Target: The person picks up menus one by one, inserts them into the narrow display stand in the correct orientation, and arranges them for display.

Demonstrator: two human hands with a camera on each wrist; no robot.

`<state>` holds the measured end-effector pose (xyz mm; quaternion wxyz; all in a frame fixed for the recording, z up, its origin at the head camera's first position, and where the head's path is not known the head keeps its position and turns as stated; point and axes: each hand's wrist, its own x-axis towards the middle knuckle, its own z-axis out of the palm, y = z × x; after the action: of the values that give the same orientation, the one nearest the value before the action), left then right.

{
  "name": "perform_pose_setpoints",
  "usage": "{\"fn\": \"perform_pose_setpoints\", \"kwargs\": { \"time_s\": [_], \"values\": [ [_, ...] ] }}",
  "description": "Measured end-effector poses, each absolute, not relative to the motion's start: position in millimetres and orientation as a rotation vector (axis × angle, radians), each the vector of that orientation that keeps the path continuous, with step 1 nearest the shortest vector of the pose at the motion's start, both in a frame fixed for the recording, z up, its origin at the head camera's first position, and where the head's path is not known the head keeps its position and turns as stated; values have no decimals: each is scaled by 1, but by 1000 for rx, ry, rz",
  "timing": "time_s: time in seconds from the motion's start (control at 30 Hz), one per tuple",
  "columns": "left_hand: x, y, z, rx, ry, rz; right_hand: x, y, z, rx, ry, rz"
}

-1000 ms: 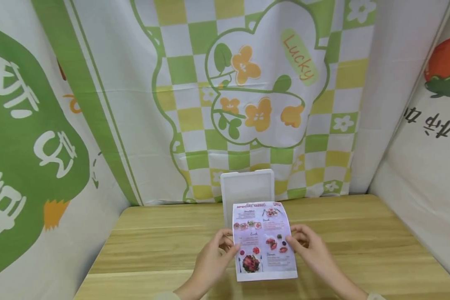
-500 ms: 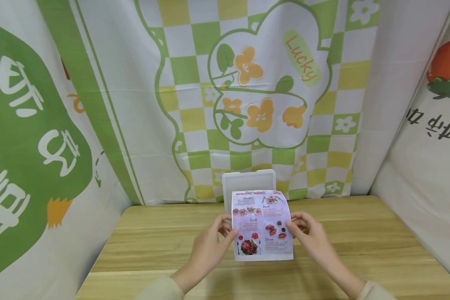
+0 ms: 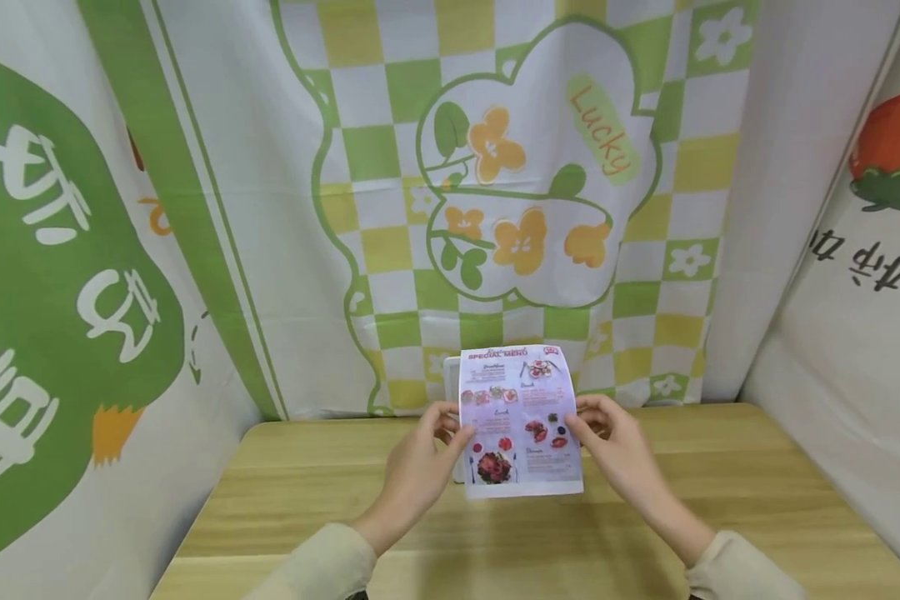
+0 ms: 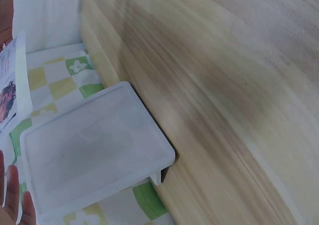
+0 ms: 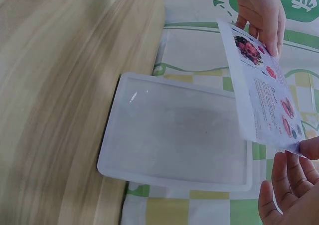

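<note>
A printed paper menu (image 3: pixel 521 417), headed "SPECIAL MENU" with food pictures, is held up over the table by both hands. My left hand (image 3: pixel 417 467) pinches its left edge and my right hand (image 3: pixel 621 454) its right edge, thumbs on the printed face. Behind it stands a white rectangular display stand (image 3: pixel 452 371), mostly covered by the menu in the head view. Both wrist views show this stand (image 5: pixel 174 130) upright on the table, with a raised rim around a plain panel. From the right wrist, the sheet (image 5: pixel 264 90) appears slightly bowed and apart from the stand.
The wooden table (image 3: pixel 307 483) ends at its back edge just behind the stand. A green-and-yellow checkered cloth (image 3: pixel 390 242) with flowers and "Lucky" hangs beyond it. Printed white cloths hang on the left (image 3: pixel 195 467) and right (image 3: pixel 855 400).
Both hands have raised the menu away from the near side of the table, toward the stand, so it now covers most of the stand in the head view. The grips look the same.
</note>
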<state>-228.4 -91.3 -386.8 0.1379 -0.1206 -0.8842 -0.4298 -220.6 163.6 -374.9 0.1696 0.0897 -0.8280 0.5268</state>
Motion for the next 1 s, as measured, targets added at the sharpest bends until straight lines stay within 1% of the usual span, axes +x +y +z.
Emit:
{"fn": "perform_pose_setpoints", "kwargs": {
  "time_s": [0.47,0.73,1.0],
  "values": [
    [-257,-83,-370,-324,-2476,-1220,-251,163,-349,246,-2356,1419],
    [-278,-81,-359,-294,-2422,-1202,-269,161,-336,271,-2380,1375],
    [-297,-83,-348,-341,-2382,-1153,-284,161,-322,278,-2364,1323]
  ]
}}
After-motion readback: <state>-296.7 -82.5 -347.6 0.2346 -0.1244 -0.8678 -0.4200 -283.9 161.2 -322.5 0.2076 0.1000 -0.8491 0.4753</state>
